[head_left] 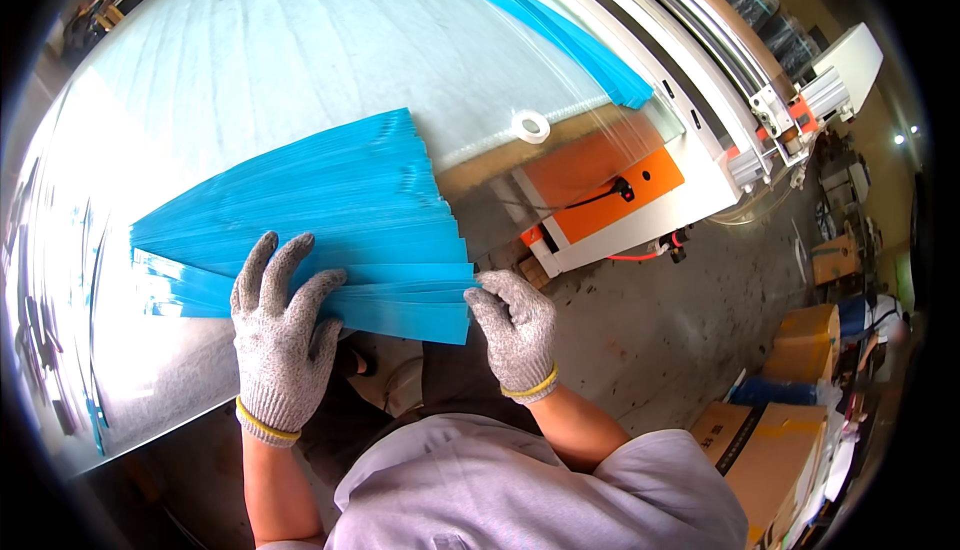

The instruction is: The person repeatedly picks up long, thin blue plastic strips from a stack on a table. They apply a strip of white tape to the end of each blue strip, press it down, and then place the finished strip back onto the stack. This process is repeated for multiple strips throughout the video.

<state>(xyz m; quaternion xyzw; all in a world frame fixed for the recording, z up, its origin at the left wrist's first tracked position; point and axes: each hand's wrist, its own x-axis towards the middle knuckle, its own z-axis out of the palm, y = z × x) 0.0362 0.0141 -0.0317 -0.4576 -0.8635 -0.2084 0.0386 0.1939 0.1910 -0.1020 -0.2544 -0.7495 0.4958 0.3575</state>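
Head view: hands (278,330) (518,330) at blue strips (320,200), left spread, right curled.

A workshop — white-framed machine (705,145) with orange panel (655,195), broad worktable (290,50), scuffed grey floor (640,340), cardboard boxes (765,455) at right

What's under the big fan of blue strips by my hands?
The fanned blue strips lie on a pale work surface, visible around their left and far sides. Their near right corner appears to overhang its edge. Whatever lies beneath the middle is covered.
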